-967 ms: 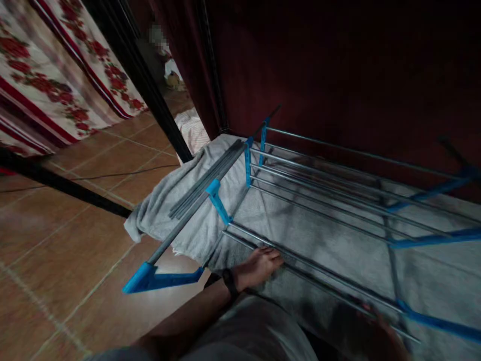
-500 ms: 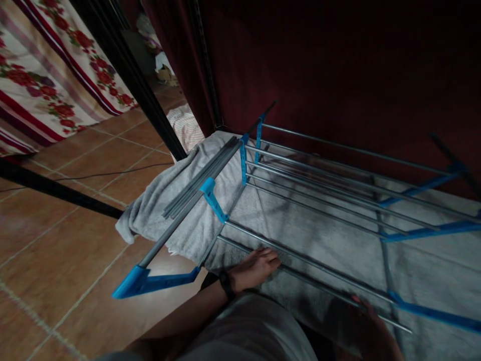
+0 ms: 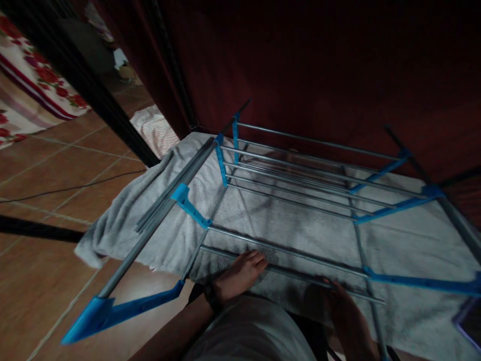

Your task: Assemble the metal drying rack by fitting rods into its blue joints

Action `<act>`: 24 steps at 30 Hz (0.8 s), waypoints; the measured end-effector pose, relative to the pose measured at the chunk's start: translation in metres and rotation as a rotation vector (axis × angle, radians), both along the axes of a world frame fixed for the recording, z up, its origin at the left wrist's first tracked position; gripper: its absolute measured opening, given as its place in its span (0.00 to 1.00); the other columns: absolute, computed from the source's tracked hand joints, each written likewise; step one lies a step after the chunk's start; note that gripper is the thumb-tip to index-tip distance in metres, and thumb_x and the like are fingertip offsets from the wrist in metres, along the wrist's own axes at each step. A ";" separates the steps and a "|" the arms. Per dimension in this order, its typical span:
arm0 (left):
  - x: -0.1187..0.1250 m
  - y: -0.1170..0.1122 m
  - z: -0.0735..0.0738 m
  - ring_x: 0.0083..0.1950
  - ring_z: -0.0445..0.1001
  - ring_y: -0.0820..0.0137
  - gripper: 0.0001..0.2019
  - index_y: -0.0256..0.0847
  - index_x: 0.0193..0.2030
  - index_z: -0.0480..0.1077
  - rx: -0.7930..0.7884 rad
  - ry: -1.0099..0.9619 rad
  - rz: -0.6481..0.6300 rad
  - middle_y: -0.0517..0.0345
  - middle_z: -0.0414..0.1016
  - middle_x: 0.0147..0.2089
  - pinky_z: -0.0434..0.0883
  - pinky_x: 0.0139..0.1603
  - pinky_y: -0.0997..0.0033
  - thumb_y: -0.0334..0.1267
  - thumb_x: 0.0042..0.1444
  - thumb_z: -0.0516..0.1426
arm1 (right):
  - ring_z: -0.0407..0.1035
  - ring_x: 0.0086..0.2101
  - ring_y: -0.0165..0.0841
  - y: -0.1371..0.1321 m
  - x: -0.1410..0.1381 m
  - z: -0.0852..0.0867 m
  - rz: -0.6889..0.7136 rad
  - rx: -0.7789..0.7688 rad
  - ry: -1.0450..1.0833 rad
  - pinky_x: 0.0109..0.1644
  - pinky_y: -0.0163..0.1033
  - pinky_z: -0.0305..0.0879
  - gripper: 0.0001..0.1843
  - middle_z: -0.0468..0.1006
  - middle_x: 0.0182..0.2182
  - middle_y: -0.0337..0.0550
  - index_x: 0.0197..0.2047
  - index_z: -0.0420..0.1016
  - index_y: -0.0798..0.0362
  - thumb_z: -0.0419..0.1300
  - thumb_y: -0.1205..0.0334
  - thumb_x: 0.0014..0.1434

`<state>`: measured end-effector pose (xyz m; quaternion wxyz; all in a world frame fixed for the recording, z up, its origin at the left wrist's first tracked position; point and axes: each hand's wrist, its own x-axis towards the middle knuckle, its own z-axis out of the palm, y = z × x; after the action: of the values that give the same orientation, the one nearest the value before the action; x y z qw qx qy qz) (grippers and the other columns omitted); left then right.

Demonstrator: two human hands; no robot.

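A dim room with a tiled floor (image 3: 45,170) and a dark red curtain (image 3: 300,60) behind holds a drying rack (image 3: 285,250) of grey rails and blue joints, seen from above. Its left wing (image 3: 165,200) slopes down toward a blue foot (image 3: 112,311) above the tiles. A grey towel (image 3: 300,225) is spread flat across the rack's whole width. The top rails run over it in view, and its left end sags off the side under the wing; what bears it underneath cannot be made out. The left hand (image 3: 240,273) lies palm down on the towel at the near edge, fingers straight and together, fingertips at the nearest rail, gripping nothing. The right hand (image 3: 341,306) is in deep shadow further right, with its fingers up against the same rail; whether they curl round it or only rest there I cannot tell. Judging by the flat palm and the even cloth, the step in hand is pressing and smoothing the towel along the front. Any further move on it would call for an even pull from both hands, since the sagging left end could drag the cloth sideways. Smaller things lie off to the left: a floral cloth (image 3: 45,82), a striped cloth (image 3: 156,130) and a thin cable (image 3: 75,183) across the tiles.
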<state>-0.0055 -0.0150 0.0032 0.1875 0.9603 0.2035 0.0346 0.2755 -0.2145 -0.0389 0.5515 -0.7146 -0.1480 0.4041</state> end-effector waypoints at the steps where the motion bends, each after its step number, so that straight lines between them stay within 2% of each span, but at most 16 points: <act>1: -0.001 -0.001 -0.003 0.51 0.75 0.65 0.10 0.41 0.47 0.72 -0.011 -0.008 0.007 0.54 0.77 0.49 0.71 0.56 0.64 0.26 0.64 0.54 | 0.58 0.69 0.50 0.003 -0.006 0.001 -0.037 0.012 0.036 0.79 0.58 0.41 0.16 0.85 0.47 0.42 0.33 0.84 0.34 0.70 0.47 0.36; 2: -0.003 -0.001 -0.008 0.52 0.75 0.65 0.11 0.42 0.49 0.73 -0.018 -0.023 0.012 0.55 0.77 0.51 0.72 0.56 0.64 0.26 0.64 0.53 | 0.61 0.68 0.50 0.006 -0.012 0.002 -0.110 0.045 0.128 0.77 0.61 0.47 0.15 0.85 0.46 0.44 0.33 0.84 0.38 0.70 0.45 0.39; 4: -0.006 0.002 -0.021 0.54 0.76 0.65 0.16 0.43 0.53 0.73 -0.002 -0.072 0.008 0.54 0.78 0.53 0.73 0.57 0.64 0.25 0.64 0.52 | 0.74 0.58 0.52 0.013 -0.025 0.004 -0.216 0.097 0.198 0.66 0.64 0.68 0.19 0.86 0.44 0.47 0.36 0.83 0.42 0.68 0.40 0.46; 6: -0.008 0.009 -0.036 0.53 0.77 0.64 0.17 0.44 0.56 0.73 0.040 -0.148 0.008 0.54 0.78 0.52 0.75 0.57 0.63 0.27 0.66 0.50 | 0.79 0.50 0.48 0.019 -0.034 0.006 -0.282 0.164 0.322 0.56 0.57 0.76 0.21 0.86 0.44 0.49 0.40 0.83 0.48 0.71 0.43 0.48; 9: -0.009 0.017 -0.054 0.50 0.79 0.64 0.15 0.46 0.55 0.75 0.085 -0.253 -0.010 0.54 0.80 0.49 0.78 0.54 0.63 0.33 0.69 0.50 | 0.81 0.44 0.42 0.026 -0.043 0.011 -0.340 0.245 0.495 0.48 0.46 0.79 0.20 0.86 0.42 0.50 0.40 0.81 0.52 0.74 0.48 0.48; 11: -0.008 0.021 -0.058 0.48 0.80 0.64 0.15 0.46 0.53 0.76 0.106 -0.296 -0.024 0.54 0.81 0.47 0.79 0.51 0.63 0.36 0.70 0.49 | 0.81 0.40 0.39 0.028 -0.046 0.014 -0.368 0.269 0.532 0.46 0.43 0.78 0.19 0.86 0.42 0.49 0.39 0.81 0.52 0.74 0.49 0.50; 19: -0.008 0.023 -0.049 0.44 0.81 0.66 0.16 0.46 0.50 0.77 0.149 -0.303 -0.053 0.55 0.82 0.45 0.79 0.47 0.66 0.42 0.72 0.48 | 0.80 0.35 0.37 0.027 -0.052 0.020 -0.371 0.270 0.533 0.41 0.41 0.78 0.20 0.86 0.40 0.51 0.39 0.80 0.54 0.75 0.49 0.49; 24: -0.011 0.022 -0.047 0.47 0.82 0.65 0.15 0.49 0.55 0.76 0.119 -0.272 -0.090 0.56 0.82 0.48 0.79 0.51 0.65 0.43 0.71 0.50 | 0.79 0.32 0.37 0.022 -0.053 0.019 -0.357 0.242 0.557 0.38 0.41 0.78 0.19 0.86 0.40 0.53 0.38 0.80 0.54 0.74 0.49 0.50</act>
<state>-0.0160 0.0073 -0.0437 0.1576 0.9643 0.1303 0.1680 0.2224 -0.1929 -0.0204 0.7134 -0.5210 0.0886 0.4602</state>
